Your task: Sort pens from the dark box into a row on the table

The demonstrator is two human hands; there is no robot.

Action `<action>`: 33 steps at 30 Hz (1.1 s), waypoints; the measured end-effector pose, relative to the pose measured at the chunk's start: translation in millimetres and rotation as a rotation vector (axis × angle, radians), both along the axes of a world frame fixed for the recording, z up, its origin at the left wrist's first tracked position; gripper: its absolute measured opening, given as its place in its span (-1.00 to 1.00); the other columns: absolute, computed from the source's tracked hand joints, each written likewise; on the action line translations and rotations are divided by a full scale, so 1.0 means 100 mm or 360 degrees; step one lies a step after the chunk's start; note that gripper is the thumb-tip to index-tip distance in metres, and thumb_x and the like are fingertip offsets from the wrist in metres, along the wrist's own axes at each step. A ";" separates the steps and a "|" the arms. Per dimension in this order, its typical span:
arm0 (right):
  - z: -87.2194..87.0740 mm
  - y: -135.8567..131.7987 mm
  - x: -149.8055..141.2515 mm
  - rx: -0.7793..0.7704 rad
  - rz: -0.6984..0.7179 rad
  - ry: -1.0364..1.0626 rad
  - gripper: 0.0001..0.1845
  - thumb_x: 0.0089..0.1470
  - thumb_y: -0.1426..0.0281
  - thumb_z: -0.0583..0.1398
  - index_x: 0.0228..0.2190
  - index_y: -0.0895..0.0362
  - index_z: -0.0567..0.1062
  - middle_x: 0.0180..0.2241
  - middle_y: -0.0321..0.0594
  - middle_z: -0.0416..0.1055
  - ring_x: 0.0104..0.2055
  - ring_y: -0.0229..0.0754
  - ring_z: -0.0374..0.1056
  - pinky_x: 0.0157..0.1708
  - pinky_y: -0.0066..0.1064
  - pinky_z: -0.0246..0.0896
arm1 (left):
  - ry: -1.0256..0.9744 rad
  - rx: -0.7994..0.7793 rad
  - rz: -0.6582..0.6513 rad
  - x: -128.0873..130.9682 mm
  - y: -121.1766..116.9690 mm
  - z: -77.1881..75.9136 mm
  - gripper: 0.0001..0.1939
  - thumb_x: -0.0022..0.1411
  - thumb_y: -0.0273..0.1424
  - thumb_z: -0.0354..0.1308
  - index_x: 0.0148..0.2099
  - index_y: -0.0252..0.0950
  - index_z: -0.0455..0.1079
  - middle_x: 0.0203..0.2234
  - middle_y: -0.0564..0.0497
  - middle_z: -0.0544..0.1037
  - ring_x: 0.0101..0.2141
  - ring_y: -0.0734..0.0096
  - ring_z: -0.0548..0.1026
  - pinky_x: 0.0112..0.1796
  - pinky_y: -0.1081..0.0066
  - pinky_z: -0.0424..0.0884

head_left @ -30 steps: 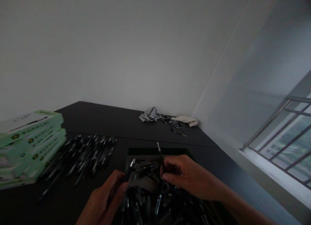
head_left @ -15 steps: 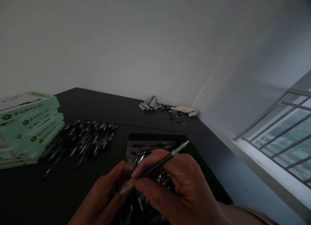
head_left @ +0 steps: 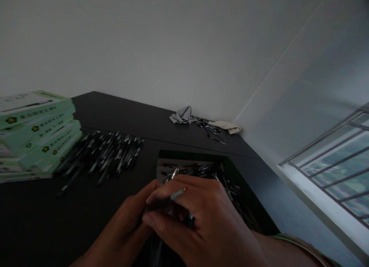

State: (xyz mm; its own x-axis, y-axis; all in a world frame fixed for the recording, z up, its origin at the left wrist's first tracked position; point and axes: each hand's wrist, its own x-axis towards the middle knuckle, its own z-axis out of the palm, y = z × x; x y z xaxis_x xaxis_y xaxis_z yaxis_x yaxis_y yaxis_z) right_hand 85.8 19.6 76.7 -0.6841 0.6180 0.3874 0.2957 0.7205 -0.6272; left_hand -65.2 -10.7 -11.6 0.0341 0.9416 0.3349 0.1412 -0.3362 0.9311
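Both hands meet over the near edge of a dark open box full of black pens. My right hand is closed around a thin black pen with a silvery end, pinched between thumb and fingers. My left hand is closed too, its fingers pressed against the same pen from the left. A second silvery pen tip sticks up just behind my fingers. What else my left hand holds is hidden.
Several loose black pens lie in a row on the black table. A stack of green and white boxes stands at the left. Grey and cream cloths with small parts lie in the far corner. A barred window is at the right.
My right hand picked a thin pen from the box, brought it to my left hand, and the pen has slid in so less of it shows. The view tilted down.
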 end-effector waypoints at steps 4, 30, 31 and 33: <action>0.05 0.02 0.00 -0.0159 0.0037 -0.0069 -0.88 0.11 0.44 0.17 -0.33 0.19 0.52 -0.43 -0.28 0.47 -0.41 -0.31 0.37 -0.41 -0.54 0.23 | -0.0021 -0.0082 0.0048 0.00 0.01 0.01 -0.68 0.16 -0.08 0.11 -0.16 -0.12 0.50 -0.37 0.04 0.61 -0.35 0.33 0.57 -0.34 0.51 0.54; -0.21 -0.09 0.00 -0.0277 -0.0034 -0.0194 -0.86 0.11 0.51 0.12 -0.24 0.14 0.40 -0.37 -0.33 0.42 -0.37 -0.33 0.35 -0.34 -0.53 0.21 | -0.0565 -0.0247 0.0217 0.01 0.20 -0.04 -0.80 0.21 -0.25 0.15 -0.40 -0.25 0.33 -0.59 0.15 0.29 -0.57 0.51 0.26 -0.56 0.55 0.24; -0.24 -0.13 0.00 -0.0321 -0.0022 -0.0269 -0.82 0.09 0.51 0.13 -0.21 0.13 0.39 -0.36 -0.32 0.44 -0.38 -0.31 0.37 -0.36 -0.51 0.22 | -0.0621 -0.0280 0.0250 0.00 0.23 -0.05 -0.78 0.24 -0.26 0.13 -0.40 -0.26 0.30 -0.62 0.17 0.24 -0.62 0.55 0.22 -0.62 0.57 0.18; -0.33 -0.24 -0.06 -0.0376 -0.0037 -0.0523 -0.71 0.04 0.49 0.17 -0.13 0.16 0.37 -0.31 -0.23 0.48 -0.35 -0.19 0.42 -0.38 -0.41 0.27 | -0.0746 -0.0331 0.0285 -0.02 0.30 -0.08 -0.76 0.28 -0.26 0.09 -0.39 -0.29 0.27 -0.67 0.23 0.15 -0.71 0.63 0.10 -0.71 0.59 0.03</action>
